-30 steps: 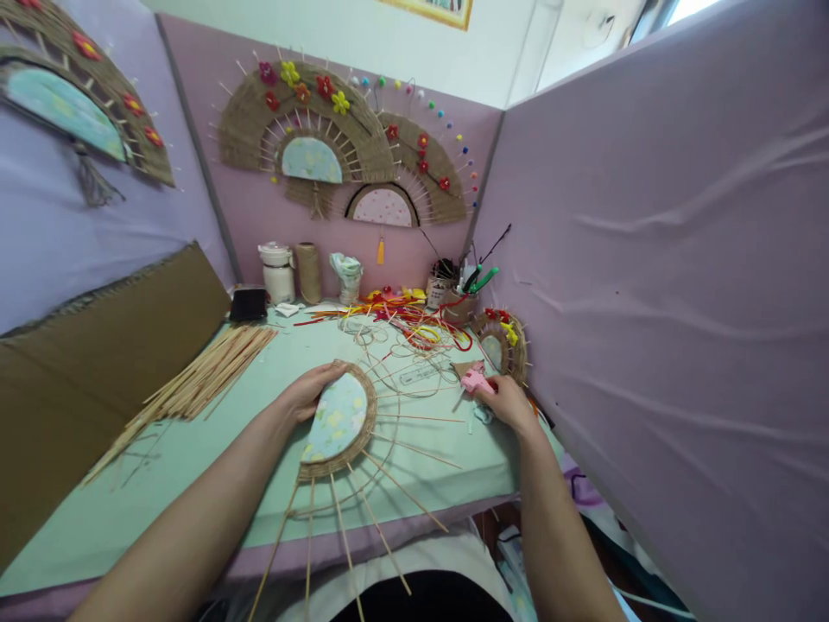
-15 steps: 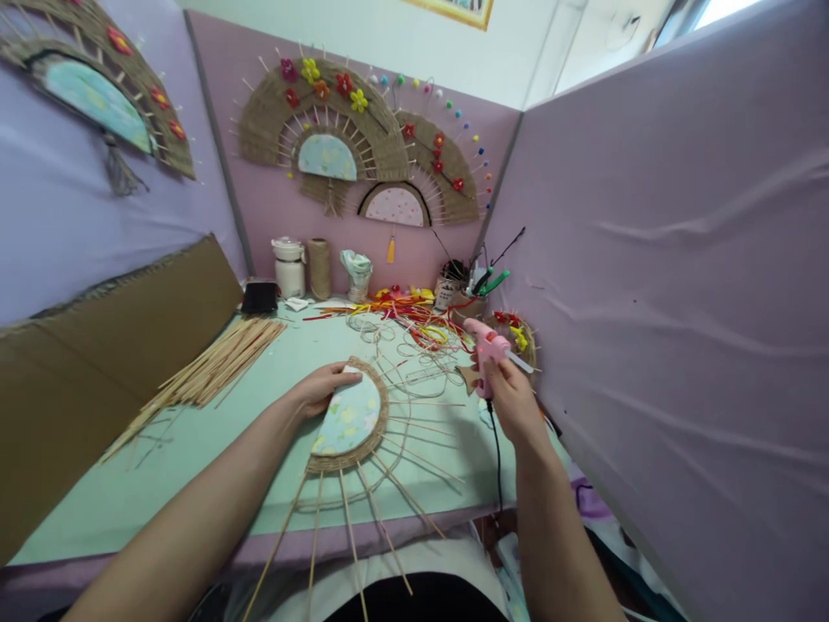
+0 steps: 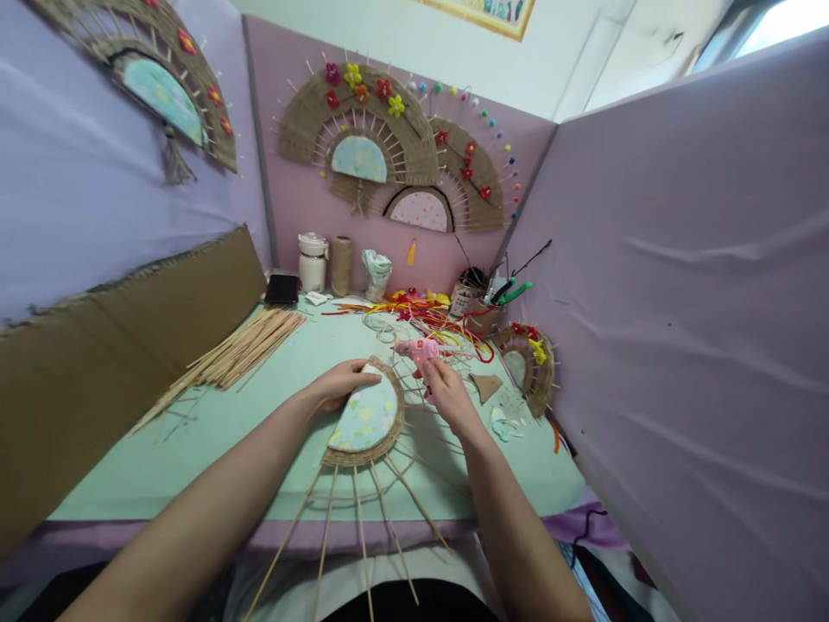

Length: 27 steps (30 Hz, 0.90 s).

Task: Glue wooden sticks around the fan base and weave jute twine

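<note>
My left hand [image 3: 342,385] grips the upper left edge of a half-round woven fan [image 3: 368,418], thumb on its pale blue floral cloth. A woven twine band rims the curve, and thin sticks fan out from it toward me and to the right. My right hand [image 3: 446,393] is closed around a pink glue gun [image 3: 420,352], held up just right of the fan's top. Its nozzle points left and a clear glue stick pokes out behind. Part of the gun's handle is hidden by my fingers.
Thin sticks [image 3: 252,345] lie in a bundle at left beside a cardboard sheet [image 3: 129,363]. Tangled coloured strips [image 3: 427,311], a white jar [image 3: 313,263], a twine roll [image 3: 342,266] and a tool holder [image 3: 484,316] stand behind. A small finished fan [image 3: 541,367] leans right.
My right hand has brought the glue gun left, close to the fan's top edge. My left hand keeps its hold on the fan. The whole view has shifted slightly.
</note>
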Available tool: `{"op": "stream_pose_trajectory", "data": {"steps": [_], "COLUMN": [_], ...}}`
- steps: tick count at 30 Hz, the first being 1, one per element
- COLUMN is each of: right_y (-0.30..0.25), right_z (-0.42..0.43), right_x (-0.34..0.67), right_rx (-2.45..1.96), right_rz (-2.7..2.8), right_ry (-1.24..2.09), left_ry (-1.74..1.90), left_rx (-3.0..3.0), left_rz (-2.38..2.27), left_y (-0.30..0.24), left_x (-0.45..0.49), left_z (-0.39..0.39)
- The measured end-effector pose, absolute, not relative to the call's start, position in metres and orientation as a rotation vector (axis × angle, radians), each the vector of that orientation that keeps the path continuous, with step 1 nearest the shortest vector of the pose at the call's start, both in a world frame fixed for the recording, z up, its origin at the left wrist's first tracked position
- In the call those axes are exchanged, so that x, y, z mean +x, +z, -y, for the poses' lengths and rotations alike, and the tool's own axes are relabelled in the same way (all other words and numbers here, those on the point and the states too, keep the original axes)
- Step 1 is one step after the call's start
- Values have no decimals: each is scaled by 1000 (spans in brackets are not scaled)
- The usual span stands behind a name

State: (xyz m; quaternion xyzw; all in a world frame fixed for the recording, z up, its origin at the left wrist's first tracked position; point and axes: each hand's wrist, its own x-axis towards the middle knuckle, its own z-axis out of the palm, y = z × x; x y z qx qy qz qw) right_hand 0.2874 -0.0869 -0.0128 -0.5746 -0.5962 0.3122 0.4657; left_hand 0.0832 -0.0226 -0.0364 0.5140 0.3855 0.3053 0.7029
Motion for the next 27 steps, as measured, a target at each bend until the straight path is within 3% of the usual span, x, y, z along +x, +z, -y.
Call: {"op": "stream_pose_trajectory", "data": {"steps": [27], "right_y": [-13], "right_z": [84], "right_x": [283], "right_rx": [-1436], "right_rz": [1430], "right_ry": [740], "left_ry": [687], "left_rx": [1121], "left_rz": [-887], "left_y": [-30], "left_x": [85], "left_z": [28]}}
